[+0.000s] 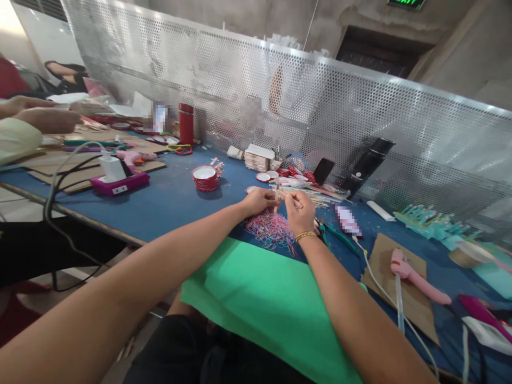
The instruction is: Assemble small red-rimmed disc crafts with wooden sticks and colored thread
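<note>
My left hand (259,202) is closed on a small flat wooden stick (277,198), which stands upright at the fingertips. Close beside it, my right hand (301,211) has its fingers pinched together near the stick; what lies between them is too small to make out. Beneath both hands is a tangled heap of colourful thread (270,230). A green sheet (264,298) covers my lap and reaches the table's edge. Green-handled pliers (340,237) lie just right of my right wrist.
A stack of red-rimmed round pieces (205,178) stands left of my hands. To the right, a pink glue gun (416,277) rests on cardboard (378,256). A purple power strip (120,183) trails cables at left, near a co-worker's hands (48,117). A perforated metal screen (216,74) closes the back.
</note>
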`<state>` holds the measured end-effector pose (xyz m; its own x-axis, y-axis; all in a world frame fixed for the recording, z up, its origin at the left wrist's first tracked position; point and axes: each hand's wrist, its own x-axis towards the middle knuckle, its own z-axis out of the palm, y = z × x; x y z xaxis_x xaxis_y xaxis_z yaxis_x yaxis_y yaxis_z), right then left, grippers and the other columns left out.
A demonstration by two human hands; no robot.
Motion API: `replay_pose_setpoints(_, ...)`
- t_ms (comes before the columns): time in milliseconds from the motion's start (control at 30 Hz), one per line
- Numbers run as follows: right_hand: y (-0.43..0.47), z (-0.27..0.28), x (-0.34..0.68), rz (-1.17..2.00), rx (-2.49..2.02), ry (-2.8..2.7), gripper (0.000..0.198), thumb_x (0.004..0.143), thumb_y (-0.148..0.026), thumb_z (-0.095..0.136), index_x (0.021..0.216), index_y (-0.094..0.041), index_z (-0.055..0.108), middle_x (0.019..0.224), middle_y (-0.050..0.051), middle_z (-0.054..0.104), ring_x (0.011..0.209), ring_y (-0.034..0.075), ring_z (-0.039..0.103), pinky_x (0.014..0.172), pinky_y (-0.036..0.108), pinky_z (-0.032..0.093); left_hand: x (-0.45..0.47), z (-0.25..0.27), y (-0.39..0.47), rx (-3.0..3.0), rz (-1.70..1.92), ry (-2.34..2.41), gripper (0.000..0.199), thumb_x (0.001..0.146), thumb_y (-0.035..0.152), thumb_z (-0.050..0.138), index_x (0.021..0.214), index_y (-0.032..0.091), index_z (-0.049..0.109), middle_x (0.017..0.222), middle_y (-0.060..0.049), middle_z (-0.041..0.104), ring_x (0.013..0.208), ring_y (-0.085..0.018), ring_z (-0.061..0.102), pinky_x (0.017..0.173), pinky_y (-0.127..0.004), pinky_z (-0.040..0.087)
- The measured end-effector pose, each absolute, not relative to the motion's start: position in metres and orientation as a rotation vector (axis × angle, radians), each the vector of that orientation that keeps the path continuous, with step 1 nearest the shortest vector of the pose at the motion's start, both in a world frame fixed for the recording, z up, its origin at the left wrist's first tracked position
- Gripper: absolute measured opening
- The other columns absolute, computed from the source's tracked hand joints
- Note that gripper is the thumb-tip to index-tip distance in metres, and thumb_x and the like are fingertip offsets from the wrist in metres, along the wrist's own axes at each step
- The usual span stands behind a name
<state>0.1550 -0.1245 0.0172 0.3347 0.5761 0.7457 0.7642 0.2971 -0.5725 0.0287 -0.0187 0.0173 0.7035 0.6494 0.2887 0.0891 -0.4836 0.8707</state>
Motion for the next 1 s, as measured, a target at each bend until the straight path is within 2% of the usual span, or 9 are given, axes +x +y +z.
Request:
replay_pose_setpoints(233, -0.1241, 0.0161, 0.1592, -0.198, -1.392, -1.305, 0.023, 0.087, -0.035, 0.05, 0.073, -0.023, 0.064, 0.079, 0.003, 0.07, 0.081, 0.021, 0.06, 0.077, 0.032, 0.044, 0.0292, 0.0141, -0.0165, 1.971, 0.753, 0.584, 0.034, 0.07, 0.043, 0.074, 0.06, 0.013, 0.065, 0.057, -0.001, 0.064, 0.051, -0.009, 0.05, 0.05, -0.021, 0.036)
replay_pose_setpoints(467, -0.1235, 0.0169, 0.1543, -0.199, -1.393, -1.345, 0.023, 0.087, -0.035, 0.05, 0.073, -0.022, 0.063, 0.075, 0.002, 0.068, 0.077, 0.02, 0.058, 0.075, 0.031, 0.043, 0.0291, 0.0162, -0.0192, 1.985, 0.782, 0.58, 0.031, 0.071, 0.036, 0.072, 0.054, 0.013, 0.061, 0.05, 0.002, 0.057, 0.046, -0.007, 0.043, 0.049, -0.021, 0.033)
replay_pose_setpoints(700, -0.1237, 0.0157, 0.1605, -0.2, -1.394, -1.303, 0.022, 0.087, -0.034, 0.05, 0.074, -0.023, 0.064, 0.078, 0.002, 0.07, 0.079, 0.02, 0.059, 0.075, 0.031, 0.044, 0.0285, 0.0199, -0.0224, 1.936, 0.748, 0.601, 0.031, 0.069, 0.038, 0.075, 0.058, 0.012, 0.063, 0.054, -0.001, 0.062, 0.049, -0.008, 0.049, 0.05, -0.02, 0.036)
replay_pose_setpoints(1000, -0.1225, 0.0154, 0.1586, -0.201, -1.387, -1.323, 0.022, 0.087, -0.035, 0.051, 0.074, -0.023, 0.064, 0.078, 0.002, 0.07, 0.079, 0.02, 0.06, 0.075, 0.031, 0.044, 0.0287, 0.019, -0.0215, 1.95, 0.766, 0.598, 0.032, 0.069, 0.039, 0.075, 0.057, 0.013, 0.063, 0.053, 0.0, 0.061, 0.048, -0.008, 0.048, 0.049, -0.02, 0.036)
